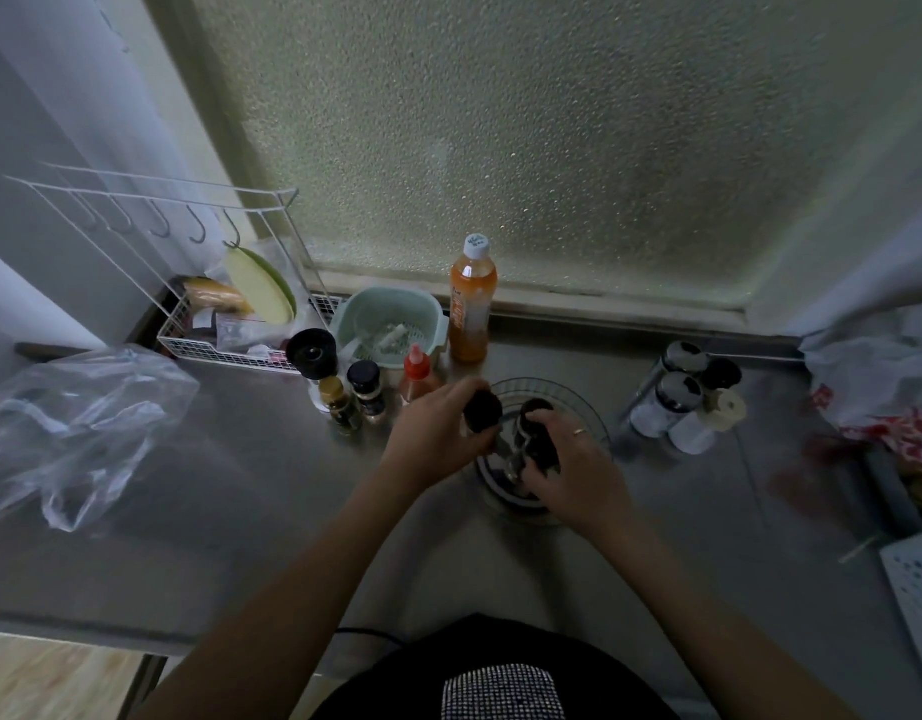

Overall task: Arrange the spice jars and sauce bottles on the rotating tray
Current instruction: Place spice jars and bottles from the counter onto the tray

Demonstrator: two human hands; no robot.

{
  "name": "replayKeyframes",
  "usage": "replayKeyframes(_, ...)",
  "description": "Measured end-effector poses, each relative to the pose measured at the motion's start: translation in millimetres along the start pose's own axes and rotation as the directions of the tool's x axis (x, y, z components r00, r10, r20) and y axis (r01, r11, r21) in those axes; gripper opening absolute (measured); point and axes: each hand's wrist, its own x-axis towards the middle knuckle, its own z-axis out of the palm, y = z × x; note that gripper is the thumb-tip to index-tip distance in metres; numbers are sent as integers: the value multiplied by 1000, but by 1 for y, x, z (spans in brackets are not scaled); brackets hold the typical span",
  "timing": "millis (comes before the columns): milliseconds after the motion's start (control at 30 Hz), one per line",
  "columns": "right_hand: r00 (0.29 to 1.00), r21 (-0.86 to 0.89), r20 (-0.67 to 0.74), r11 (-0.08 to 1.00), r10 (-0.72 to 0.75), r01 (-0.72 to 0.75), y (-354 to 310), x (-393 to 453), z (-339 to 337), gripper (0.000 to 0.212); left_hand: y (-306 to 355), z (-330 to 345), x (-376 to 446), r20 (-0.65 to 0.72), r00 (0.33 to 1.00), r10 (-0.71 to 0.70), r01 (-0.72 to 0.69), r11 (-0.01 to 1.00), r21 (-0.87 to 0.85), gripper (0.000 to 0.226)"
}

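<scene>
Both forearms reach forward over the clear rotating tray [578, 402]. The left hand [438, 433] curls around a dark-capped jar [482, 412] at the tray's left edge. The right hand [573, 459] wraps another dark jar [534, 415] standing on the tray.

bare forearms, no sleeves in view. thin gold ring [579, 431] on a finger of right hand [568, 462]. black top [396, 683] with a studded, sparkly silver panel [500, 691] down front.
</scene>
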Motion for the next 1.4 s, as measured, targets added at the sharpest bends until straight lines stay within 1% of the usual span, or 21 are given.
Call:
replayKeyframes(33, 1000, 8, -2, 1000, 15, -15, 4, -3, -1, 52, 2, 3, 4, 20, 1000, -5, 6, 999, -35, 41)
replayKeyframes(100, 998, 18, 0, 998, 58, -58, 10, -7, -4, 54, 5, 10, 12, 103, 994, -22, 33, 994, -107, 41)
replayKeyframes(167, 995, 30, 2, 995, 97, -97, 14, -8, -4, 55, 5, 19, 16, 184, 982, -45, 69, 989, -129, 43)
replayKeyframes(200, 994, 39, 6, 993, 111, -111, 15, -8, -4, 55, 4, 23, 16, 202, 978, -50, 78, 988, -134, 43)
replayKeyframes(300, 992, 70, 37, 990, 117, -119, 16, -7, -1, 53, 0, 33, 15, 234, 971, -47, 94, 976, -195, 42)
replayKeyframes(367, 994, 63, 42, 993, 98, -100, 15, -5, 0, 53, -1, 36, 13, 259, 963, -72, 136, 961, -242, 46)
replayKeyframes(500, 997, 5, 30, 998, 70, -70, 14, -4, 1, 56, -3, 38, 11, 295, 949, -109, 188, 949, -254, 62)
replayKeyframes(567, 996, -54, 30, 995, 88, -86, 13, -3, 0, 57, -5, 36, 7, 306, 942, -135, 214, 947, -240, 64)
replayKeyframes(633, 996, -98, -15, 991, 91, -92, 11, -3, -1, 56, -9, 31, 1, 283, 944, -169, 230, 953, -198, 59)
replayKeyframes(700, 993, -116, -109, 991, 51, -64, 7, -2, -2, 51, -15, 24, -8, 209, 957, -203, 237, 958, -158, 51)
replayKeyframes(800, 962, -133, -263, 991, -67, 33, -6, 4, -1, 40, -25, 11, -21, 13, 972, -237, 237, 970, -53, 37)
replayKeyframes(867, 949, -146, -278, 983, -149, 111, -20, 11, 2, 32, -35, 3, -27, -129, 954, -270, 276, 960, 34, 34)
replayKeyframes(933, 947, -158, -216, 966, -236, 204, -38, 21, 7, 26, -45, -7, -29, -233, 908, -349, 374, 925, 73, 26)
replayKeyframes(1000, 940, -163, -127, 942, -315, 294, -59, 33, 12, 26, -53, -18, -29, -310, 865, -394, 438, 895, 87, 19)
replayKeyframes(1067, 915, -208, -47, 900, -400, 383, -79, 48, 19, 30, -62, -27, -28, -342, 850, -400, 462, 878, 121, 21)
replayKeyframes(1133, 887, -277, 39, 848, -460, 452, -97, 67, 28, 32, -70, -33, -26, -345, 844, -410, 484, 860, 161, 24)
replayKeyframes(1233, 873, -324, 214, 811, -438, 486, -120, 96, 42, 39, -79, -37, -25, -336, 821, -461, 533, 830, 166, 32)
replayKeyframes(1300, 867, -395, 276, 773, -416, 497, -130, 112, 52, 43, -83, -37, -27, -326, 798, -507, 566, 816, 116, 40)
replayKeyframes(1400, 857, -548, 339, 659, -388, 515, -142, 130, 67, 48, -86, -36, -30, -300, 796, -526, 571, 817, 83, 42)
